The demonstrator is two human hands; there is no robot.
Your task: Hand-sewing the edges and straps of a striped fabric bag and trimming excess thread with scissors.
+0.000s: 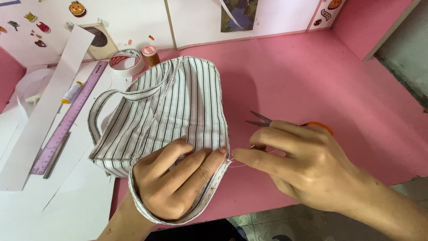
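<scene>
Striped fabric bag (178,102) lies on the pink surface (312,80), long axis toward the far-left ruler (67,120). I see my left hand (174,183) pressing its near edge; right hand (303,165) fingers pinch thread, gripping scissors (263,119) pointing left.

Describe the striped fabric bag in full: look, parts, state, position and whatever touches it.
The striped fabric bag looks like thin woven cloth, white with dark narrow stripes. It has a rounded body, stitched seams and a loop handle curving out at its left. It lies limp and flattened on the pink table, its left part over white paper. The left hand presses on its near end, fingers spread across the cloth. The right hand, holding small scissors, pinches a thin thread at the bag's right seam.
</scene>
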